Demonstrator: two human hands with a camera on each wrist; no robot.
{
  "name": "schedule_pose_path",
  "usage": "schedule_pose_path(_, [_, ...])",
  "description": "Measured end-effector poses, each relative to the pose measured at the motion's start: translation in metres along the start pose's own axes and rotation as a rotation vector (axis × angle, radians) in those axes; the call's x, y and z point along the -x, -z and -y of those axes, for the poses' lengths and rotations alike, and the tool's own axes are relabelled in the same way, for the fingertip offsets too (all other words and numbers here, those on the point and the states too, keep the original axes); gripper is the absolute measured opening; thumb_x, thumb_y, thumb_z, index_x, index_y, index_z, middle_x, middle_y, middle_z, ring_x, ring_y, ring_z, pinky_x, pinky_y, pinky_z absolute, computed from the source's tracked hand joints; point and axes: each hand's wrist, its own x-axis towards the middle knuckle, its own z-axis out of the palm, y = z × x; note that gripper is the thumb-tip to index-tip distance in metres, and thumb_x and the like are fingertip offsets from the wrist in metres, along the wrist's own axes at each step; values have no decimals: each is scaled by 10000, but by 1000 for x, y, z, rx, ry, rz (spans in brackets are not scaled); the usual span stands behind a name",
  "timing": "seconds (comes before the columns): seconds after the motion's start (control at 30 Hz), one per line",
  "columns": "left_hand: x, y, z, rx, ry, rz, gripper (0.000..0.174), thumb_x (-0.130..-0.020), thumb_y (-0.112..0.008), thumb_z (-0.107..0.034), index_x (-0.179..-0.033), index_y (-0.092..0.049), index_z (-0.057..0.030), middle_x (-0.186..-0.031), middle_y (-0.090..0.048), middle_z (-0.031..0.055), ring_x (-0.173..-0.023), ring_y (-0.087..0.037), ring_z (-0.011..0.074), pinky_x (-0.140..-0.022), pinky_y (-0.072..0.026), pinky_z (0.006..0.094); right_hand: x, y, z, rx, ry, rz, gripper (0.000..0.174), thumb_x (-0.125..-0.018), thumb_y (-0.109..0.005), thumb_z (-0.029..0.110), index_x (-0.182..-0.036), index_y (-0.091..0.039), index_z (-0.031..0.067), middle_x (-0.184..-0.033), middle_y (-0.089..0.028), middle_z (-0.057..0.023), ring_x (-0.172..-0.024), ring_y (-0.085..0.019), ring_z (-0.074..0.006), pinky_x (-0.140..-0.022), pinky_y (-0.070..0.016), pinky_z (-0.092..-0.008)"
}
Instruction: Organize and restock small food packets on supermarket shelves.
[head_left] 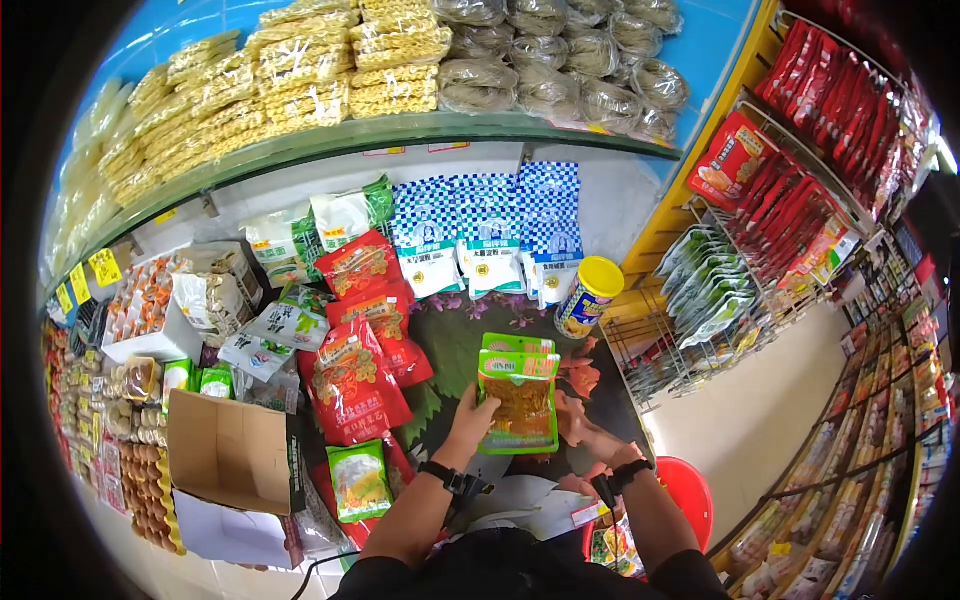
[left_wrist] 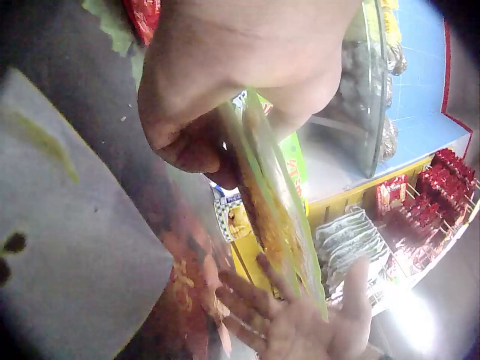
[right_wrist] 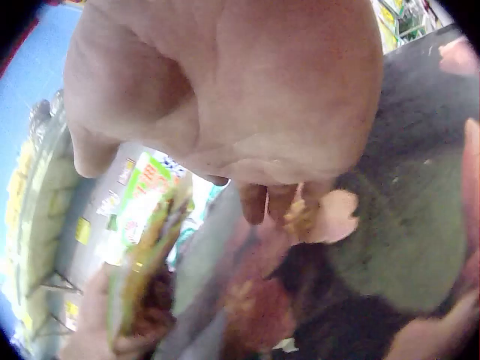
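Two or more flat green-edged packets of brown food (head_left: 517, 415) are stacked face up over the dark floral-patterned table. My left hand (head_left: 472, 418) pinches them at their left edge, thumb on the front. In the left wrist view the stack (left_wrist: 281, 225) is seen edge-on, held between the thumb and fingers. At the packets' right edge is my right hand (head_left: 577, 420). Its fingers are spread and relaxed in the left wrist view, gripping nothing. In the right wrist view, its palm (right_wrist: 225, 90) fills the upper part, with the packets beyond it.
Left of the packets lie red bags (head_left: 355, 385), a green-and-yellow bag (head_left: 360, 482) and an open cardboard box (head_left: 230, 450). Blue-checked bags (head_left: 430, 235) and a yellow-lidded canister (head_left: 590, 297) stand behind. A red bucket (head_left: 690, 500) is at right, below hanging racks.
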Motion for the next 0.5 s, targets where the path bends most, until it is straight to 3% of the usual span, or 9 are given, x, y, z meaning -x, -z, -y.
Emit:
schedule_pose_path(0.07, [13,1,7,-28,-17,63,325,-908,-638,-149,-1209,-557,-58,-978,-612,29,-791,-590,96,-586,-469,259,0,-15,21,-308,30,15,742,-1017,-555,403,-1601,-209,103,-1449,-490,-62,-1303,-472,-205,-1103,-355,-385])
schedule_pose_path(0.13, [20,5,4,-24,10,122,405,-929,-621,-128,-1315,-541,-36,-1111,-649,57,-936,-628,133,-771,-513,289,-9,-41,40,-469,193,-132,657,-1012,-602,272,-1568,-305,87,-1403,-531,-70,-1293,-494,-214,-1093,-377,-385])
schedule_pose_path(0.17, [24,5,-1,5,-7,145,421,-938,-613,-125,-1340,-534,-31,-1149,-652,65,-981,-631,141,-829,-512,299,-7,-48,50,-689,137,-232,566,-977,-641,120,-1495,-417,71,-1404,-537,-75,-1277,-519,-219,-1090,-392,-367])
schedule_pose_path(0.27, [24,13,-7,109,93,255,430,-970,-587,-140,-1378,-523,-19,-1218,-652,78,-1080,-626,152,-948,-494,322,-1,-56,61,-795,187,-182,558,-971,-641,95,-1482,-421,62,-1395,-537,-88,-1285,-517,-216,-1090,-400,-362])
schedule_pose_path(0.37, [22,13,3,84,183,353,451,-1002,-569,-187,-1413,-507,-13,-1263,-643,85,-1114,-622,166,-980,-490,333,16,-62,79,-835,60,-155,542,-964,-639,85,-1464,-432,47,-1374,-551,-105,-1276,-523,-217,-1074,-420,-366])
schedule_pose_path(0.43, [20,5,17,91,238,349,429,-1022,-569,-245,-1372,-533,1,-1235,-654,90,-1095,-631,171,-950,-497,326,15,-61,70,-652,169,-188,520,-958,-627,70,-1447,-451,41,-1326,-574,-93,-1246,-538,-212,-1058,-433,-368])
schedule_pose_path(0.47, [20,1,24,-106,197,342,418,-1017,-581,-242,-1353,-541,2,-1220,-657,92,-1089,-634,173,-945,-496,324,12,-60,62,-557,222,-202,509,-955,-621,62,-1438,-461,38,-1301,-585,-88,-1231,-546,-210,-1050,-440,-368])
schedule_pose_path(0.5, [19,-3,24,-301,153,333,407,-1011,-594,-239,-1335,-548,4,-1206,-660,94,-1083,-637,175,-941,-495,323,3,-62,48,-367,355,-304,543,-888,-663,75,-1407,-503,66,-1163,-614,-90,-1133,-587,-257,-979,-485,-395])
